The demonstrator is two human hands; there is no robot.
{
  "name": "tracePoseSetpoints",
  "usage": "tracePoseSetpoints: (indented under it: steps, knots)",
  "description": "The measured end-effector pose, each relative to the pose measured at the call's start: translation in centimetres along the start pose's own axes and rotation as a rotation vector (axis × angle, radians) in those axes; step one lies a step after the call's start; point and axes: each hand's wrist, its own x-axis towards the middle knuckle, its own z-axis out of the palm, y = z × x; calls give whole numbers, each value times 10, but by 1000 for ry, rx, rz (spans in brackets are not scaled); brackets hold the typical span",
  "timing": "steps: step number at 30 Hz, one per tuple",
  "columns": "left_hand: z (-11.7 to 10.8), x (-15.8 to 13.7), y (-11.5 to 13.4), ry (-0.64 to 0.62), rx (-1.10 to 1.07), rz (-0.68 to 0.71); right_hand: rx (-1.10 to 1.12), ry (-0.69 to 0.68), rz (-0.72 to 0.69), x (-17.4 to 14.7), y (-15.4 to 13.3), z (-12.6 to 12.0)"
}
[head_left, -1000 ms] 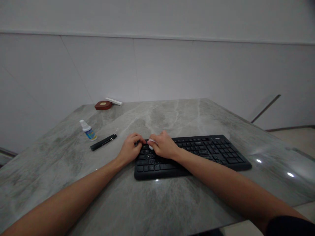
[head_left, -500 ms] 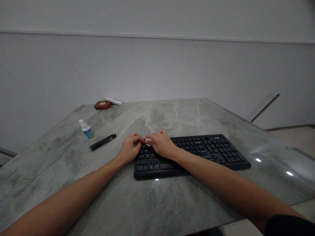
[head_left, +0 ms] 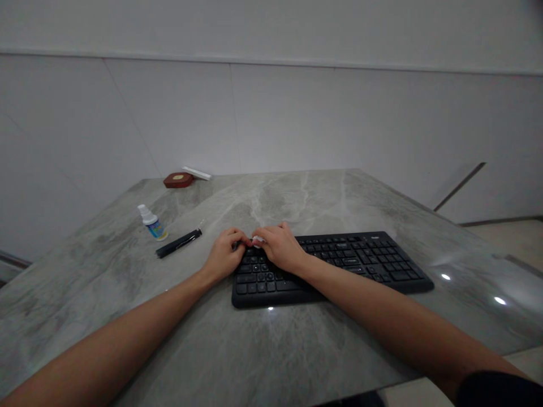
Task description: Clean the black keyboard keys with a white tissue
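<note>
A black keyboard (head_left: 356, 260) lies flat on the grey marbled table (head_left: 271, 362). At its far left corner, my left hand (head_left: 224, 252) is closed, thumb and fingers curled on the edge. My right hand (head_left: 282, 246) rests over the upper left keys with a small crumpled white tissue (head_left: 257, 242) pinched in its fingers. The fingertips of both hands almost meet at the tissue. My right hand and forearm cover part of the keys.
Left of the keyboard are a black pen-like tool (head_left: 179, 243) and a white spray bottle (head_left: 153, 223) with a blue label. Further back, a reddish-brown case (head_left: 178, 180) and a flat white piece (head_left: 197, 173) sit near the wall (head_left: 288, 118).
Both hands stay at the keyboard's far left corner, with the tissue still in the right fingers. The whole view has shifted very slightly.
</note>
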Motion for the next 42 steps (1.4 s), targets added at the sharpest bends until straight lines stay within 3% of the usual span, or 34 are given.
tracePoseSetpoints:
  steps: [9, 16, 37, 42]
  knots:
    - [-2, 1, 3, -7, 28, -15, 98, -47, -70, 0, -1, -1]
    - [-2, 1, 5, -11, 18, -21, 44, -34, 16, 1, -2, -1]
    - [0, 0, -2, 6, -26, -20, 135, -117, -136, -1, -6, -5]
    - [0, 0, -2, 7, -34, -21, 120, -64, -105, -1, -5, -4]
